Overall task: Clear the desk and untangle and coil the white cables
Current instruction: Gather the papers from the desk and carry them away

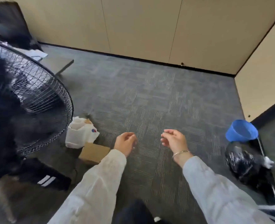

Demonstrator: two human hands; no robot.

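Both hands hang loosely curled and hold nothing: left hand (125,141), right hand (174,139), over grey carpet (149,94). Left of them stands a black fan (28,94). No white cables or desk visible; progress cannot be judged.

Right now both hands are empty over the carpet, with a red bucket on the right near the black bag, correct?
Not quite: the bucket is blue, not red, as the head view shows. Otherwise correct: left hand and right hand hold nothing over the carpet, near the black bag.
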